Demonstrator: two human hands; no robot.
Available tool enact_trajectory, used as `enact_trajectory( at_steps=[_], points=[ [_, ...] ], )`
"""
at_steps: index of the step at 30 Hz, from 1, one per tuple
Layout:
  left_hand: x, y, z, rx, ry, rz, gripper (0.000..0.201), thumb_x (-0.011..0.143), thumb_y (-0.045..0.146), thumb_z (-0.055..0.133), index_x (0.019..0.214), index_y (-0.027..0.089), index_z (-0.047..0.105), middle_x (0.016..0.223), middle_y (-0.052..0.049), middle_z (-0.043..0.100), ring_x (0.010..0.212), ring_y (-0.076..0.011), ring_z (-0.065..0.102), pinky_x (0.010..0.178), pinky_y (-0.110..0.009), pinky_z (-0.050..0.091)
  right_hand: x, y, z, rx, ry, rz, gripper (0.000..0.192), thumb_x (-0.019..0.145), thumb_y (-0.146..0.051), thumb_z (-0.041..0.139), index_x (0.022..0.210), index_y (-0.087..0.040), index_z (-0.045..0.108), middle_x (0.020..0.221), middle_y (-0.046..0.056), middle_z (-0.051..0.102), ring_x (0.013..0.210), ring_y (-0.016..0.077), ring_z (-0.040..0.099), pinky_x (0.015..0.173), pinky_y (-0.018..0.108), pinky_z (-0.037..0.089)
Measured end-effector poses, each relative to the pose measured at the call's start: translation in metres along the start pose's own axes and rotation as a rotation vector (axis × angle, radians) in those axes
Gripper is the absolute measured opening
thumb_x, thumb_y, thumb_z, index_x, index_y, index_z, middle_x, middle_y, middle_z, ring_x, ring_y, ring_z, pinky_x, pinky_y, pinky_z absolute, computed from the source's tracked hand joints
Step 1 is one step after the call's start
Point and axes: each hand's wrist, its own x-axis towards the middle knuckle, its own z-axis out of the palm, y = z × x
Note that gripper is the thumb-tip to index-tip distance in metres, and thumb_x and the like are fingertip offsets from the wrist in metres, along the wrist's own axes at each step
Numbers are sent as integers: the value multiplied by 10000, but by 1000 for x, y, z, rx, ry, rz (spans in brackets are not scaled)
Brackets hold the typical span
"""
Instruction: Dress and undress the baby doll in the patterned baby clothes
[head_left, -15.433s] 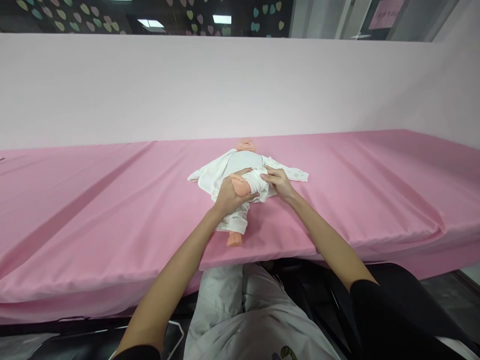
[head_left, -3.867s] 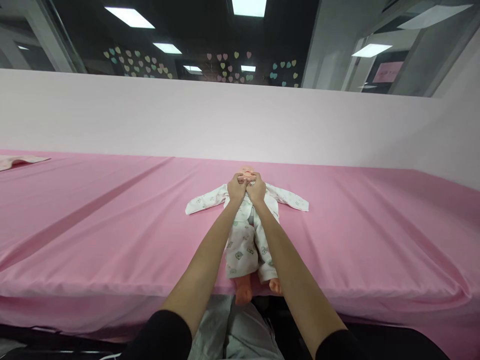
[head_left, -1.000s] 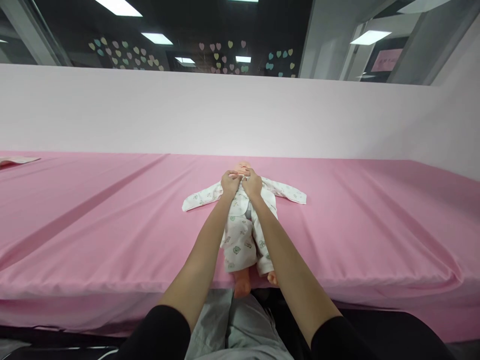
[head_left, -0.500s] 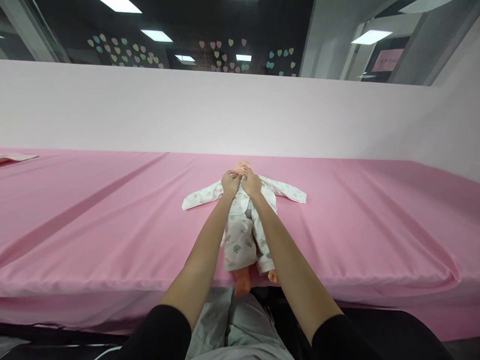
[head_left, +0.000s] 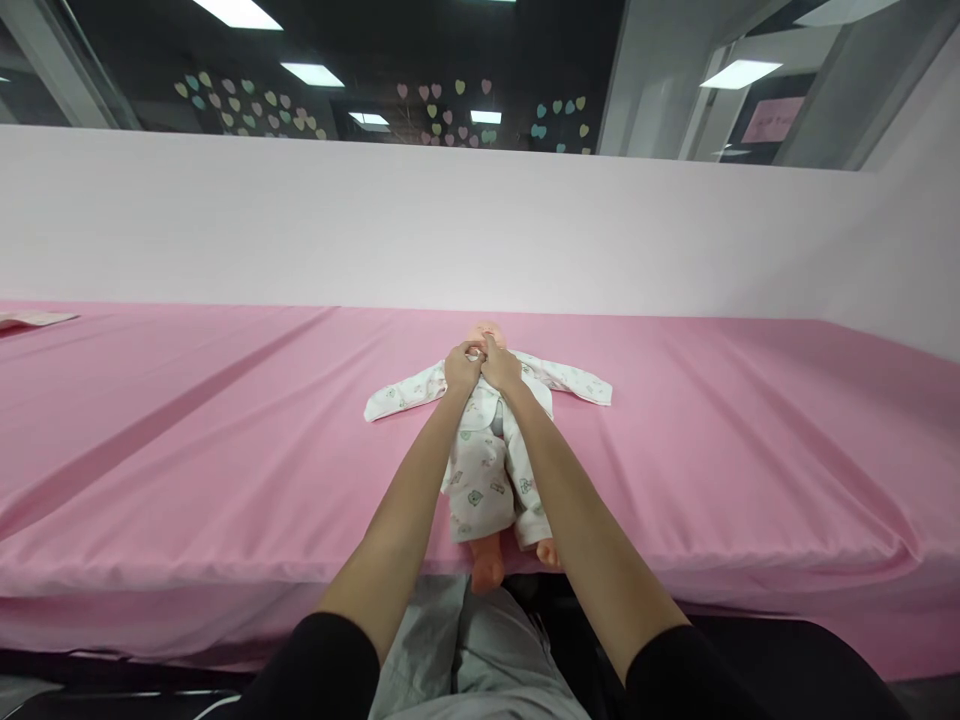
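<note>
My left hand (head_left: 463, 366) and right hand (head_left: 501, 368) each keep a pinched grip on the collar of the romper (head_left: 487, 455) dressing a doll (head_left: 486, 335) lying at the pink tabletop's (head_left: 225, 420) near edge.

pink sheet (head_left: 225, 420), pale wall (head_left: 300, 220), paper hearts (head_left: 442, 100) behind.
</note>
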Motion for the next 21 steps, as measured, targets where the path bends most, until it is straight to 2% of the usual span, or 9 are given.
enact_trajectory(
  at_steps=[4, 9, 11, 21],
  points=[
    [0, -1, 1, 49, 17, 23, 253, 702, 223, 574, 943, 215, 650, 897, -35, 649, 846, -189, 584, 787, -290, 435, -1, 2, 1, 33, 13, -9, 599, 804, -185, 427, 1381, -268, 285, 1087, 78, 637, 941, 270, 603, 786, 378, 441],
    [0, -3, 3, 105, -3, 84, 210, 742, 253, 560, 917, 200, 665, 899, -67, 636, 872, -218, 563, 835, -323, 415, -7, 5, 5, 203, 212, 8, 643, 764, -139, 423, 1375, -257, 260, 1150, 37, 612, 963, 227, 592, 816, 339, 447],
    [0, -3, 4, 126, -9, 103, 208, 754, 255, 549, 919, 213, 668, 899, -71, 627, 882, -227, 555, 856, -336, 403, -8, 6, 6, 225, 254, 23, 648, 744, -124, 431, 1363, -231, 272, 1130, 44, 616, 961, 221, 586, 819, 332, 449],
    [-1, -2, 8, 198, -27, 115, 211, 794, 272, 500, 910, 188, 656, 925, -124, 590, 1001, -272, 502, 890, -380, 369, -7, 8, 8, 310, 299, 34, 545, 709, -83, 424, 1242, -189, 379, 984, 25, 642, 943, 194, 570, 825, 312, 441]
  ],
)
